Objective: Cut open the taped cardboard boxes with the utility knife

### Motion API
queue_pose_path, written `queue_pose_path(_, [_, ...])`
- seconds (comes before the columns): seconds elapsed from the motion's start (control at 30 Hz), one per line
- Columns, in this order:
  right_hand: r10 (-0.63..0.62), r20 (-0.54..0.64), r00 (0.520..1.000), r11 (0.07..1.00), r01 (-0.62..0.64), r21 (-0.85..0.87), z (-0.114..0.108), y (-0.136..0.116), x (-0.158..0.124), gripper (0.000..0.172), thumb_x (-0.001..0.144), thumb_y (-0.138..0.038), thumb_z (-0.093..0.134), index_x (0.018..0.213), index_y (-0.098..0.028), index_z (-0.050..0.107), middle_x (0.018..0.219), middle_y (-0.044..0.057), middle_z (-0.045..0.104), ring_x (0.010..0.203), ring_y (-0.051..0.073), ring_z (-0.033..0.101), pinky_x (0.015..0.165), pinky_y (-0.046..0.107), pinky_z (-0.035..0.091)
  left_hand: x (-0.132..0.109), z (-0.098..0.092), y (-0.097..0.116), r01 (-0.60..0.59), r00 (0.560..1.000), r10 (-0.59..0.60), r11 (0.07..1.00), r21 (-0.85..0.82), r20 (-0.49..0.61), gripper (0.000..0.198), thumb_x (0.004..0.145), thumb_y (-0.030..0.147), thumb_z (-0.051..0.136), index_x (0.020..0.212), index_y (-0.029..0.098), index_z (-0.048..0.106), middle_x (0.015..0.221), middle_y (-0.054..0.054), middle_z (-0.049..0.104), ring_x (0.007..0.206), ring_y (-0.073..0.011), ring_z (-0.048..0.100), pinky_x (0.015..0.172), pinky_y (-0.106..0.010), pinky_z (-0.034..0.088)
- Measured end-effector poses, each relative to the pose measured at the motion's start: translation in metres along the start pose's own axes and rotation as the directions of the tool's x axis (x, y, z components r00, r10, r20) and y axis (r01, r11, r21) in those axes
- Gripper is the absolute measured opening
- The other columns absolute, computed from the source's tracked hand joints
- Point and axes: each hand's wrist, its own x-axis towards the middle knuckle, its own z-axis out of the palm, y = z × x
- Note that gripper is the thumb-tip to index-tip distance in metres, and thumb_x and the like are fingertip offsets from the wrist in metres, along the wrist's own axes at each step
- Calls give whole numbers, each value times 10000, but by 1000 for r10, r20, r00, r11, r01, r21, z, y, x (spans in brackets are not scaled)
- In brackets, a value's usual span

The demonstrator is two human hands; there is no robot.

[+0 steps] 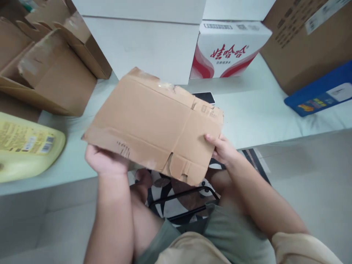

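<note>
A flattened brown cardboard box (154,121) is held up in front of me over the edge of a pale table (255,117). My left hand (106,161) grips its lower left edge from beneath, fingers closed on it. My right hand (222,148) grips the right edge, thumb lying on top of the cardboard. The sheet is creased, with torn flaps and tape remnants along its top edge.
Open brown cartons (46,62) sit at the left, a yellow bottle (24,150) lies near the left table edge. White boxes (148,40), a red-and-white carton (228,51), a big brown box (308,40) and a blue package (321,91) stand behind. A dark phone (205,97) peeks out behind the cardboard.
</note>
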Motion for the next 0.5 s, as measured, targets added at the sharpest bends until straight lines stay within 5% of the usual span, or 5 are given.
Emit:
queue_pose_path(0.1, [-164, -204, 965, 986, 162, -23, -26, -11, -12, 615, 601, -706, 874, 836, -235, 555, 568, -71, 537, 351, 38, 287, 292, 224, 230, 6, -12, 1, 132, 959, -176, 971, -200, -223, 305, 630, 383, 560, 903, 261, 623, 794, -12, 646, 769, -175, 601, 681, -300, 525])
queue_pose_path(0.23, [-381, -576, 723, 921, 354, -164, -95, -23, -53, 529, 620, -622, 914, 820, -266, 577, 576, -66, 584, 344, 80, 426, 282, 239, 304, 4, -9, 4, 178, 941, -245, 945, -275, -233, 252, 594, 367, 597, 812, 241, 609, 648, -3, 490, 586, -144, 443, 552, -296, 436])
queue_pose_path(0.4, [-529, -695, 487, 847, 353, -398, -192, -46, -100, 314, 675, -466, 941, 796, -353, 673, 595, -36, 659, 386, 113, 573, 369, 283, 460, -5, 13, 10, 224, 916, -313, 917, -330, -249, 256, 532, 327, 613, 749, 200, 567, 610, 22, 432, 525, -112, 383, 516, -295, 365])
queue_pose_path(0.43, [-543, -701, 462, 840, 316, -442, -211, -56, -96, 285, 712, -475, 919, 817, -366, 677, 627, -37, 680, 407, 114, 591, 397, 280, 495, -6, 17, 11, 220, 908, -321, 913, -344, -270, 263, 529, 322, 604, 756, 194, 569, 609, 28, 433, 511, -102, 373, 512, -285, 361])
queue_pose_path(0.5, [-590, -643, 489, 802, 263, -537, -247, -84, -69, 269, 787, -539, 847, 901, -397, 649, 736, -56, 729, 479, 119, 638, 456, 263, 552, -6, 25, 13, 196, 903, -307, 917, -348, -300, 272, 531, 324, 587, 767, 189, 568, 609, 39, 433, 482, -80, 349, 497, -263, 356])
